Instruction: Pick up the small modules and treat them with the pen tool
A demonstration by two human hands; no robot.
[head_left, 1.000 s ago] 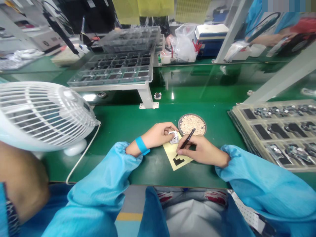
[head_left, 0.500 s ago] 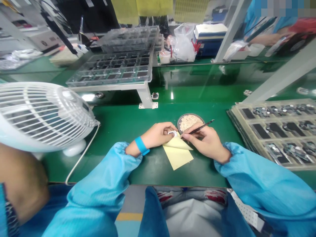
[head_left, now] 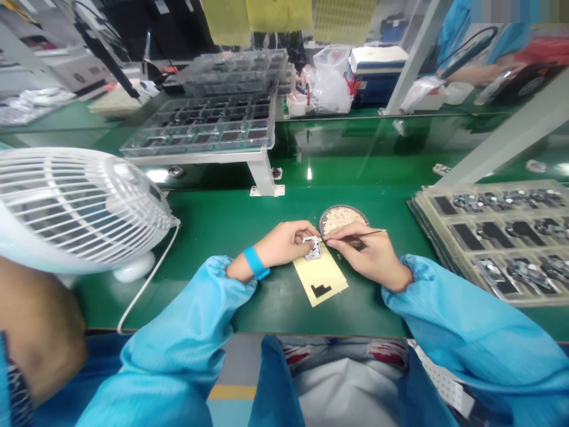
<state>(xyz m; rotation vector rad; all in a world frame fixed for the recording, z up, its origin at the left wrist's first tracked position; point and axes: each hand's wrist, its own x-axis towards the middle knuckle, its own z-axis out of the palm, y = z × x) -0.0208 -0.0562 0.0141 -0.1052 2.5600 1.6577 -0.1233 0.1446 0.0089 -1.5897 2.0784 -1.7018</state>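
Between the thumb and fingers of my left hand [head_left: 288,242] is a small white part [head_left: 313,248], held over the upper end of a yellow paper sheet [head_left: 326,274]. A black stepped patch [head_left: 320,290] shows on the sheet's lower end. My right hand [head_left: 373,255] pinches thin dark tweezers [head_left: 370,232], whose tip is beside the white part's right edge. Just beyond the hands sits a round dish [head_left: 342,218] of small pale pieces, partly hidden by my right fingers.
A white fan [head_left: 84,207] stands at left, a person's arm [head_left: 40,326] beside it. Stacked trays of parts [head_left: 480,237] lie at right. A white shelf leg [head_left: 265,175] stands ahead, under clear trays [head_left: 208,121]. Another person's hands are at the far right.
The yellow sheet's folded-over flap now lies flat, and the black patch shows. The white part is more exposed. The tweezers have tilted closer to level, and my right hand has shifted slightly left.
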